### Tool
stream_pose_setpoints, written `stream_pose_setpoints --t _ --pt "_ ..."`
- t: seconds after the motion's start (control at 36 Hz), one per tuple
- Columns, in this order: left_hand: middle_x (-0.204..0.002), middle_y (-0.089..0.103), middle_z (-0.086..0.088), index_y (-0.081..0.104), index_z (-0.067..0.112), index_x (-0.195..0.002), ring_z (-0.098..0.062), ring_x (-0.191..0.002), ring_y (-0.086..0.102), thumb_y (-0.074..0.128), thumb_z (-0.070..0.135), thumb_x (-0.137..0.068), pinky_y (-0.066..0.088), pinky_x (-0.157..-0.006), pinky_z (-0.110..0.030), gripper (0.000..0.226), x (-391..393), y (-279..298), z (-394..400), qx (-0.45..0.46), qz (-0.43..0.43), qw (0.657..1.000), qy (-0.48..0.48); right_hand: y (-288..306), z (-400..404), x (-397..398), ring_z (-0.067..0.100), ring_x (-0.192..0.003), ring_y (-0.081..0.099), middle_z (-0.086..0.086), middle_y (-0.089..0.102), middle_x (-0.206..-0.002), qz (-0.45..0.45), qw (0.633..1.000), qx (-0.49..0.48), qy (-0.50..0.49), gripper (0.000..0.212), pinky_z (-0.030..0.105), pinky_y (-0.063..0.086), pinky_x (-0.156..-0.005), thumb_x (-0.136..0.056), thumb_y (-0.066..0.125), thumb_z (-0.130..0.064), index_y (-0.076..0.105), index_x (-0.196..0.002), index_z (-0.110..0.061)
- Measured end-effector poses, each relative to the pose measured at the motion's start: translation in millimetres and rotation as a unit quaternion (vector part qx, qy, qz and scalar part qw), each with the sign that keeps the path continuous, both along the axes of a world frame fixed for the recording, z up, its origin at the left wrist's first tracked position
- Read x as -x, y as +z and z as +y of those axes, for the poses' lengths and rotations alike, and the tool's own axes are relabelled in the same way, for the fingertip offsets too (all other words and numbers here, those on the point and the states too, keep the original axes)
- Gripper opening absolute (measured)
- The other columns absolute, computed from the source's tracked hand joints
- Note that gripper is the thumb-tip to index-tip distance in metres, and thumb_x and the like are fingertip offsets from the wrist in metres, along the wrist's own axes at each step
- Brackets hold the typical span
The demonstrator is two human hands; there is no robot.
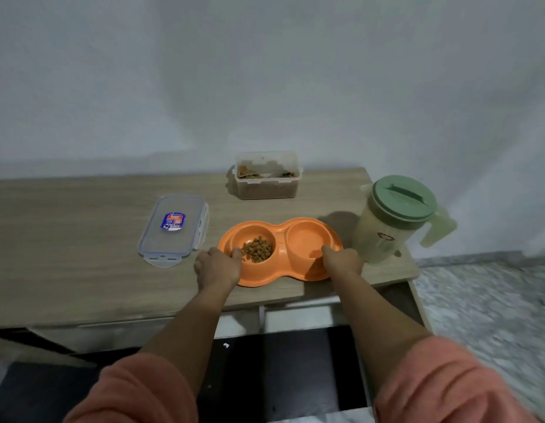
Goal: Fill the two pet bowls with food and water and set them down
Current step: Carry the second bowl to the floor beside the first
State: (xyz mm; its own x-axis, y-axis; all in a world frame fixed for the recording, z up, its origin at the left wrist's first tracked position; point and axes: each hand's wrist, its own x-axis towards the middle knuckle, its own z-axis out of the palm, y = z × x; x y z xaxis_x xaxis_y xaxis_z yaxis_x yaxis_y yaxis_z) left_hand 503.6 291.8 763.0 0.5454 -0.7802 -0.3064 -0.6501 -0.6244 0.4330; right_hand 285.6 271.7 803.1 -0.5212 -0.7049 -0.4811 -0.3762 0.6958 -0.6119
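On the wooden table (82,239) to your left lies a clear container lid (173,228), flat, with a blue and orange sticker on which "LOCK" can just be made out, printed upside down from where you stand; the rest of the print is too small to read. Next comes your left hand (217,267), fingers curled over the left end of the orange double pet bowl (280,239), the thumb hooked over the rim of the left cup just beside the brown kibble (257,248) piled in it. The bowl sits near the front edge of the table, its long axis running left to right and tilted a little, the right end lying farther from you than the left. Behind it, well apart and against the wall, stands an open clear food container (267,175) with more kibble inside. Your right hand (342,259) grips the bowl's right end, the fingers curled on the near rim of the right cup, whose inside looks smooth orange; you cannot tell whether water is in it. So both hands hold the bowl, one at each end. Just beside your right hand stands a pale pitcher (393,218) with a green lid, its handle turned to the right and a small reddish mark on its side, unreadable.
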Motion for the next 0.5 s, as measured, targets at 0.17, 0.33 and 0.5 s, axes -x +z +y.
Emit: stream_pose_setpoints --t 0.17,0.33,0.5 --pt "-0.132 0.047 -0.025 0.048 -0.002 -0.13 -0.038 -0.125 0.043 0.038 0.051 -0.094 0.035 -0.105 -0.044 0.064 -1.9 0.3 7.2 0.0 -0.005 1.0 -0.007 0.7 18.1 -6.6 0.034 -0.117 0.051 0.02 0.052 -0.13 0.004 1.0 -0.016 -0.021 0.054 0.039 0.045 -0.091 -0.09 0.051 -0.044 0.055 -0.124 -0.002" --pt "-0.13 0.047 -0.025 0.047 -0.003 -0.131 -0.037 -0.123 0.045 0.039 0.046 -0.096 0.037 -0.102 -0.044 0.061 5.7 7.2 26.4 0.03 -0.003 1.0 -0.005 6.7 41.9 -3.0 0.034 -0.116 0.051 0.021 0.054 -0.125 -0.003 0.999 0.0 -0.037 0.054 0.041 0.047 -0.093 -0.088 0.053 -0.044 0.055 -0.122 -0.002" --pt "-0.128 0.05 -0.026 0.04 0.001 -0.133 -0.041 -0.116 0.051 0.039 0.045 -0.095 0.045 -0.094 -0.048 0.058 32.3 18.2 55.0 0.068 0.055 0.996 0.018 17.4 77.3 19.6 0.033 -0.115 0.052 0.02 0.053 -0.128 -0.01 0.999 0.018 -0.047 0.055 0.039 0.046 -0.089 -0.089 0.052 -0.045 0.053 -0.125 -0.003"
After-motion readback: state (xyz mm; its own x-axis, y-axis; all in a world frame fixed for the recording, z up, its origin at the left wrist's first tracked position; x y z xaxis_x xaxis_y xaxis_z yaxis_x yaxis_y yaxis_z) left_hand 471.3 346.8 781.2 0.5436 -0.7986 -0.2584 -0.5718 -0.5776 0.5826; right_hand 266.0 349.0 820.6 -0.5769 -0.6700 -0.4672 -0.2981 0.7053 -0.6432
